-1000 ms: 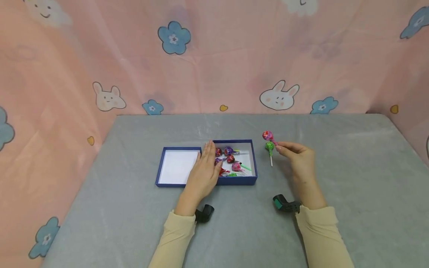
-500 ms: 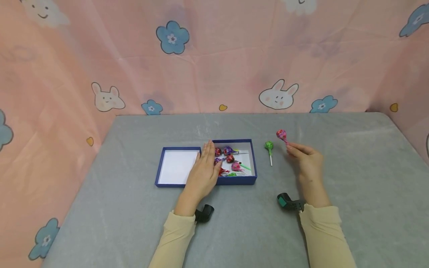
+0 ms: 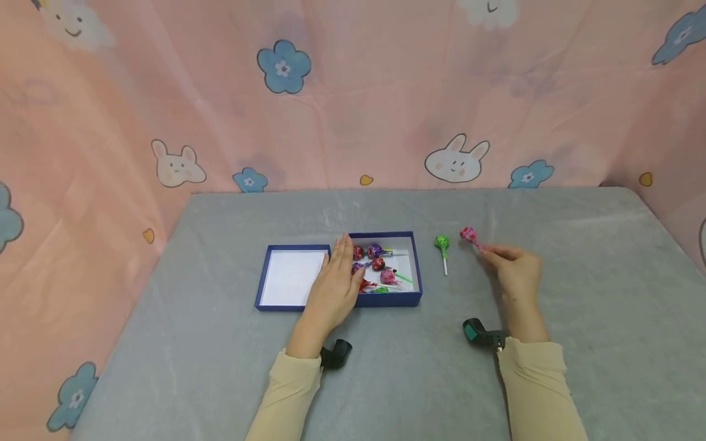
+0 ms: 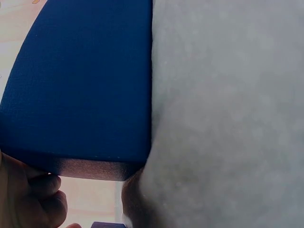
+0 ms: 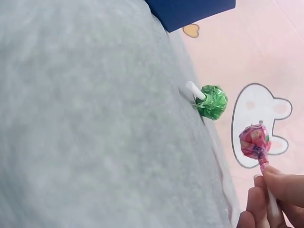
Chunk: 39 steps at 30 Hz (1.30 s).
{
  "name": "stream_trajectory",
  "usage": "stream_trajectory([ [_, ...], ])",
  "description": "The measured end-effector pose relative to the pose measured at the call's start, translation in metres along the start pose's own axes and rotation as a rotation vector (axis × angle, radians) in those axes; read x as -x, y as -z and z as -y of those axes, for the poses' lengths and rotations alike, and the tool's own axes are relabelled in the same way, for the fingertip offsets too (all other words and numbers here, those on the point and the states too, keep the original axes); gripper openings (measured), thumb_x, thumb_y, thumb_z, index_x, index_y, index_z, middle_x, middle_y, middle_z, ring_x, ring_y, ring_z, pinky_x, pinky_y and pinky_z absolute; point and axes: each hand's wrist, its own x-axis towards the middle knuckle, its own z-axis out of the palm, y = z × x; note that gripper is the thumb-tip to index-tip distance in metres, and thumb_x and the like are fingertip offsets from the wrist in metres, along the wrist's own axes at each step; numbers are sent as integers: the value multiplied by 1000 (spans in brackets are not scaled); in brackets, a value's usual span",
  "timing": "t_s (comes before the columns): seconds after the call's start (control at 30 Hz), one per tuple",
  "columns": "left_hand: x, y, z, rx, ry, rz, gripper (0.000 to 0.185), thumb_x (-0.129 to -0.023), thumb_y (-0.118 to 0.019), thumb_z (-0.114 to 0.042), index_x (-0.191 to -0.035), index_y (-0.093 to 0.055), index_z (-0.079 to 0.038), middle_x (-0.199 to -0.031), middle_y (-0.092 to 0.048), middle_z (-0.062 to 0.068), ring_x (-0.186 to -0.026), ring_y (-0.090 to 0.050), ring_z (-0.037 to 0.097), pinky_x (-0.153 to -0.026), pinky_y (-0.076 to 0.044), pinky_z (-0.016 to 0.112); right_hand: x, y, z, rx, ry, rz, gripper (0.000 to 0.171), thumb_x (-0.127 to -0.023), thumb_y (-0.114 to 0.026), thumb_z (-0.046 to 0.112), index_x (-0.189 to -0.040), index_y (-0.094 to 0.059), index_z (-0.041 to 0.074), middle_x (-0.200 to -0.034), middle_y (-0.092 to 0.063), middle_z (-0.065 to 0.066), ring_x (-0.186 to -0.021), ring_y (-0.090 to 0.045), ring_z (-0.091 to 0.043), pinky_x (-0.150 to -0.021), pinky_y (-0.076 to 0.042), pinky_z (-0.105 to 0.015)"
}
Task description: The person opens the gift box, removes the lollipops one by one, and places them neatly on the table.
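My right hand (image 3: 510, 269) pinches the stick of a pink-wrapped lollipop (image 3: 467, 234) low over the grey cloth; the right wrist view shows its head (image 5: 255, 140) above my fingertips (image 5: 271, 180). A green lollipop (image 3: 442, 242) lies on the cloth just left of it, seen also as the green lollipop (image 5: 212, 101) in the right wrist view. My left hand (image 3: 335, 282) rests flat with straight fingers on the blue box (image 3: 416, 269), over the divide between its two halves. Several wrapped lollipops (image 3: 378, 264) lie in the right half. The left half shows a white bottom (image 3: 289, 277).
A grey cloth (image 3: 584, 275) covers the table, with a pink printed curtain (image 3: 353, 98) around it on three sides. In the left wrist view the box's blue wall (image 4: 85, 85) fills the left half, against the cloth (image 4: 228, 114).
My right hand has carried the pink lollipop from just above the green one to its right and lowered it toward the cloth. The left hand has stayed on the box.
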Motion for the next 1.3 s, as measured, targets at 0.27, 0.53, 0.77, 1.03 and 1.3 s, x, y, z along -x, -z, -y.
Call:
stream_trajectory([
  [0.27,2,1,4,7,-16,-27,60,-102,-38,-25,-148,-16,5,-155,-15,16,-142,-15,29,-113,-14,47,2,-7,-1,-13,7,7,20,-82,-71,4,-97,-71,-10,-57,-57,21,-55,-59,6,-56,-49,-11],
  [0.53,1,2,3,11,-25,-40,60,-102,-38,-27,-148,-16,6,-155,-15,16,-142,-16,30,-113,-14,47,6,-9,0,249,115,-18,25,-84,-71,15,-99,-73,-5,-74,-69,0,-68,-54,0,-56,-42,-14],
  [0.77,1,0,4,6,-27,-43,60,-102,-37,-27,-148,-16,6,-154,-16,17,-142,-15,30,-113,-16,48,8,-8,0,356,203,27,22,-80,-73,13,-91,-73,-6,-74,-71,-7,-67,-53,-4,-54,-40,-17],
  [1.03,3,-2,3,17,-10,-33,60,-102,-37,-27,-148,-15,4,-155,-14,14,-143,-13,26,-113,-14,46,9,-3,-1,345,229,198,27,-84,-71,17,-91,-71,-10,-67,-69,-4,-52,-57,-1,-50,-44,-16],
  [1.3,3,-4,1,21,-21,-35,60,-103,-35,-29,-148,-15,5,-154,-15,16,-142,-15,28,-113,-15,46,10,3,1,362,239,271,29,-87,-66,15,-92,-69,-13,-65,-67,-1,-53,-55,0,-50,-43,-18],
])
